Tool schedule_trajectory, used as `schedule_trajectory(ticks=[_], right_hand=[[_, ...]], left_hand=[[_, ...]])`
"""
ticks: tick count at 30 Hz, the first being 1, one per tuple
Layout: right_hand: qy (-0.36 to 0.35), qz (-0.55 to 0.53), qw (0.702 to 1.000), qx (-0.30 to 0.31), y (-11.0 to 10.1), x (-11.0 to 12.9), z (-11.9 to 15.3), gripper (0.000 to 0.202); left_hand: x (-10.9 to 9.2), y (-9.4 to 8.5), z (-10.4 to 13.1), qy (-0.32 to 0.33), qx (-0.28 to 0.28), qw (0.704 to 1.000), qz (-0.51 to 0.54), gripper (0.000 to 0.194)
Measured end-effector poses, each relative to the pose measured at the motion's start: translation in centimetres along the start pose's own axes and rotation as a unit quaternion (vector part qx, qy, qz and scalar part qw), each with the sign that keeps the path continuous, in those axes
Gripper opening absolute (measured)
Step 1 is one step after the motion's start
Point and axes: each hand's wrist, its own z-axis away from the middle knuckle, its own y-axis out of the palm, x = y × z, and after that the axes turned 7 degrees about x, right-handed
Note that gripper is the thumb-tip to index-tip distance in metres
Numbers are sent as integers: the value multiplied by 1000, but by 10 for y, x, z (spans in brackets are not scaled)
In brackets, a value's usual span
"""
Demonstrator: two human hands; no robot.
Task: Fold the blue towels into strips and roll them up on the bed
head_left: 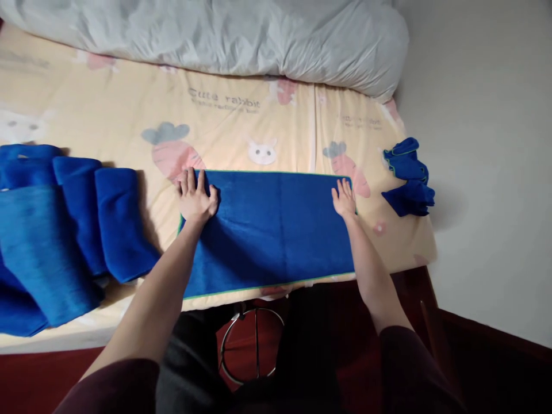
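A blue towel [267, 230] with green edging lies spread out flat on the bed, with a faint crease down its middle. My left hand [196, 198] rests on its far left corner, fingers spread, palm down. At the far right corner my right hand [344, 198] lies flat with its fingers stretched out. Neither hand grips anything. The towel's near edge runs close to the edge of the bed.
Folded blue towels [125, 224] lie in a row at the left. Two crumpled blue cloths [407, 178] sit at the right, near the wall [491, 172]. A pale grey quilt [215, 34] lies along the back of the patterned bed sheet [233, 135]. A metal ring frame [224, 351] shows below.
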Motion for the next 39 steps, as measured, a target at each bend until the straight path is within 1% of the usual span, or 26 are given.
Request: schedule_trajectory(ticks=[2,4,6,9,11,14,16,18,20,22,24,25,26,27,29,31,32,33,34,35,36,38,39], right_hand=[[15,25,999,-16,2,-19,-2,63],[19,40,999,-26,6,-29,-6,63],[16,41,998,-32,9,-30,-10,63],[-1,34,998,-44,9,-24,-9,64],[-26,34,998,-52,8,-17,5,65],[-107,29,993,-33,10,-8,45,67],[-163,21,986,-4,15,-10,75,67],[-177,17,984,3,20,-17,94,67],[-159,18,987,-6,24,-24,97,68],[-143,22,989,-10,25,-30,91,68],[-130,27,991,-5,25,-32,84,69],[-122,29,992,-4,25,-32,84,69],[-112,31,993,-4,25,-32,88,69],[-102,33,994,-7,25,-34,96,70],[-89,35,995,-15,28,-40,122,70],[-95,34,995,-20,32,-53,157,70],[-98,33,994,-21,35,-62,175,69],[-93,32,995,-24,37,-71,192,69],[-78,28,996,-26,38,-80,208,69],[-55,21,998,-29,38,-88,223,69],[-28,11,999,-31,38,-95,235,69],[15,-14,999,-48,34,-104,258,67],[25,-30,997,-64,32,-106,269,66]], left_hand=[[1,1,0,3,1,1000,2,68],[3,2,-1,5,7,1000,10,67],[4,2,-1,3,12,1000,10,67],[2,1,-2,-7,15,1000,-6,67],[1,0,-2,-13,17,1000,-14,66],[0,0,0,-7,19,1000,-16,64],[3,1,0,2,16,1000,-21,64],[6,2,-2,5,12,999,-29,63],[9,3,-6,2,14,999,-37,64],[8,2,-9,-3,21,999,-41,64],[4,-1,-3,0,25,999,-42,63],[1,-3,7,8,27,999,-43,62],[-3,-6,23,19,30,998,-45,62],[-6,-9,45,37,37,997,-48,62],[-10,-15,103,85,72,992,-62,63],[-7,-20,170,122,109,983,-79,64],[-4,-23,202,126,121,981,-90,64],[0,-27,230,118,119,981,-101,64],[5,-31,254,106,117,981,-112,64],[11,-35,272,96,122,980,-123,64],[16,-40,286,79,124,980,-134,65],[26,-51,303,42,138,977,-157,65],[31,-57,308,21,147,975,-167,66]])
